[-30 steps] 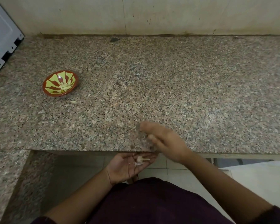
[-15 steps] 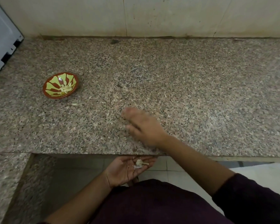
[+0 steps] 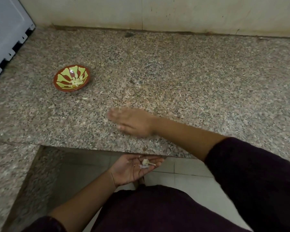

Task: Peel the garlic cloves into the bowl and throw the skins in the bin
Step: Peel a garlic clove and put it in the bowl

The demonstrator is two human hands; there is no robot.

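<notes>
Since half a second ago the right grip (image 3: pixel 132 122) has been sliding leftward and farther in over the bench (image 3: pixel 191 89), while the left grip (image 3: pixel 132 168) has been staying where it was, under the bench's near edge. The right grip is lying palm down, low over the stone and smeared by motion; its fingers (image 3: pixel 114 114) are looking stretched out flat and are closing on nothing that I can make out. The left grip is waiting just below and nearer the body than the right one, palm up, fingers relaxed and spread, and it is cradling a small heap of skins (image 3: pixel 146 163) with a stalk sticking out toward its fingertips. The bowl (image 3: pixel 64 76) is sitting on the bench well to the left of the right grip and farther from the body, apart from both grips, and it is holding pale peeled cloves (image 3: pixel 77 82) at its bottom. A pale scrap (image 3: pixel 84 98) is lying on the stone between the bowl and the right grip, closer to the bowl. A dark sleeve (image 3: pixel 249 173) is covering the right forearm. Beyond the bowl, at the far left, a white appliance (image 3: pixel 5 30) is standing on the bench.
</notes>
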